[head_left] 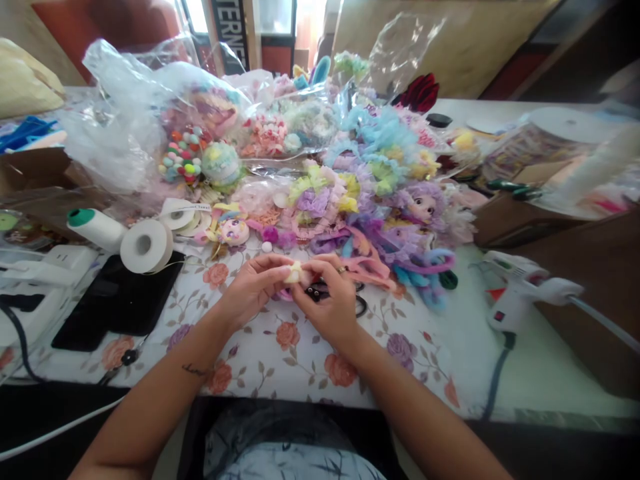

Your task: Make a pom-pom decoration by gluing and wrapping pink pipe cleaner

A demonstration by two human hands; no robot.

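My left hand (pixel 254 287) and my right hand (pixel 330 300) meet over the flowered tablecloth (pixel 280 347), fingertips pinched together on a small pale yellow craft piece (pixel 294 273). Both hands are closed on it. A ring shows on a finger of my right hand. Just under my right hand lies a small black object (pixel 316 292), partly hidden. Behind the hands spreads a heap of pastel pipe-cleaner flowers and little dolls (pixel 360 207).
A white glue gun (pixel 515 293) lies at the right with its cord trailing toward me. Two white spools (pixel 145 245) and a black phone (pixel 117 300) sit at the left, by a white power strip (pixel 47 267). Clear plastic bags of trinkets (pixel 165 113) fill the back.
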